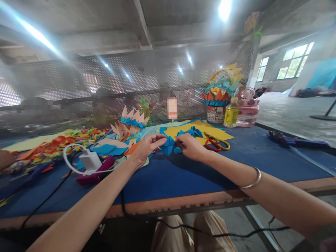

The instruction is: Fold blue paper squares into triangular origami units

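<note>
Frame centre: left hand [147,147], right hand [190,147], grips pinching blue folded paper [169,145] from opposite sides, apparently bracing folds on desk [183,178]; scissors [216,143] just right.

Both hands meet over a blue folded paper piece [169,145] on the blue table [183,175]; the left hand [145,148] pinches its left edge with fingers extended, and the right hand [190,146] presses on its right side; a silver bangle [252,182] circles the right forearm. Just behind the paper lie yellow sheets [183,131] with more blue folded pieces on them, and red-and-yellow scissors [216,143] rest beside the right hand; to the left sit a white charger [90,160] with its looped cable, a purple object under it, and a heap of coloured paper scraps [60,141]; farther back stand a paper basket [220,98], a yellow bottle [231,112] and a pink jug [248,108]; a glue gun [288,140] lies at far right.
</note>
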Action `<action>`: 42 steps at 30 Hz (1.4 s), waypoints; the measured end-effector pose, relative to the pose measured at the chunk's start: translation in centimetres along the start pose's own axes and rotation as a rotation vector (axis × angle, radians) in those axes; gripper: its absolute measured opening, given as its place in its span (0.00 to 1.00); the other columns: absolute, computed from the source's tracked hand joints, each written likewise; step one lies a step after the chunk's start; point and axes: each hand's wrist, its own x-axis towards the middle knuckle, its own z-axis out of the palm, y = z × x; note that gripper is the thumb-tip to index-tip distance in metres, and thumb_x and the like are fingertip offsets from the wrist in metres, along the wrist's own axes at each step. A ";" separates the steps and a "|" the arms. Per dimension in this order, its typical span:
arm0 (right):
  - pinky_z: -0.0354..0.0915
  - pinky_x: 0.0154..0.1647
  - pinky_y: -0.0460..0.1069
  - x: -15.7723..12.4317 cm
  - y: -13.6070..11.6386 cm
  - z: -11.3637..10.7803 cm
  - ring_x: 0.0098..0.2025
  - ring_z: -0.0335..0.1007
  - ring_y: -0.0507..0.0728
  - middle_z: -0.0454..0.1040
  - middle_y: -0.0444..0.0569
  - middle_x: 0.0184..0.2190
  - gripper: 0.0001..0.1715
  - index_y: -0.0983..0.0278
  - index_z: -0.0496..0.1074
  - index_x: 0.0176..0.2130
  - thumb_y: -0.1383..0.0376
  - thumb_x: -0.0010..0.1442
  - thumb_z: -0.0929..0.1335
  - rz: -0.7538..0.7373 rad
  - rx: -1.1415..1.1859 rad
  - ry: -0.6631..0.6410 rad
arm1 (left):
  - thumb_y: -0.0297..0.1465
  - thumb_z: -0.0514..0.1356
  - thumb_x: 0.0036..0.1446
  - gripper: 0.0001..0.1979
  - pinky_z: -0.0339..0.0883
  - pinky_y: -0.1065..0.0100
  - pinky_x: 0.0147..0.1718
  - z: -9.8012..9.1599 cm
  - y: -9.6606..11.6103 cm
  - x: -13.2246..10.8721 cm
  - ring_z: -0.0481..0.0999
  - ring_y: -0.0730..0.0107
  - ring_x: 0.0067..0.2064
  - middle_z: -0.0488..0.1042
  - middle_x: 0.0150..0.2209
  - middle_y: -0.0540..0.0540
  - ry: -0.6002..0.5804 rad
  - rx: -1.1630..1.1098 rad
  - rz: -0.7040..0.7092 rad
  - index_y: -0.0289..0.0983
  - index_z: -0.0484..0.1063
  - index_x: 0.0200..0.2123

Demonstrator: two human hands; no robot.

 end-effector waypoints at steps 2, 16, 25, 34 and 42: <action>0.72 0.49 0.59 0.0 -0.2 0.0 0.50 0.73 0.60 0.71 0.53 0.55 0.20 0.64 0.69 0.56 0.59 0.68 0.68 -0.048 -0.019 0.012 | 0.34 0.62 0.66 0.12 0.75 0.58 0.41 -0.1 -0.2 0.1 0.77 0.63 0.43 0.75 0.47 0.43 -0.021 0.020 -0.016 0.34 0.72 0.49; 0.65 0.52 0.55 -0.6 -2.5 -0.9 0.49 0.68 0.61 0.73 0.53 0.45 0.12 0.62 0.72 0.44 0.63 0.61 0.73 -0.341 -0.071 0.176 | 0.35 0.61 0.66 0.13 0.76 0.60 0.39 -0.5 -1.2 0.5 0.78 0.65 0.41 0.75 0.45 0.44 -0.004 -0.037 -0.104 0.34 0.72 0.49; 0.64 0.50 0.57 -0.8 -2.6 -0.5 0.48 0.68 0.63 0.74 0.56 0.44 0.13 0.65 0.73 0.47 0.62 0.64 0.71 -0.358 -0.160 0.150 | 0.34 0.61 0.66 0.12 0.76 0.59 0.40 0.2 -0.5 0.1 0.78 0.64 0.42 0.75 0.46 0.44 -0.083 -0.139 -0.086 0.34 0.72 0.49; 0.63 0.50 0.55 -0.6 -2.1 -0.1 0.44 0.69 0.60 0.75 0.51 0.39 0.04 0.64 0.73 0.39 0.70 0.62 0.72 -0.323 -0.115 0.173 | 0.33 0.62 0.66 0.10 0.75 0.60 0.40 0.1 -0.4 -0.3 0.77 0.65 0.41 0.75 0.45 0.44 -0.230 -0.182 -0.107 0.34 0.72 0.47; 0.64 0.49 0.54 -0.5 -2.0 -0.1 0.45 0.70 0.60 0.75 0.51 0.40 0.07 0.63 0.74 0.42 0.69 0.61 0.72 -0.311 -0.062 0.169 | 0.34 0.61 0.66 0.11 0.75 0.63 0.36 -0.1 -1.3 0.3 0.77 0.68 0.38 0.75 0.43 0.45 -0.253 -0.185 -0.095 0.34 0.71 0.48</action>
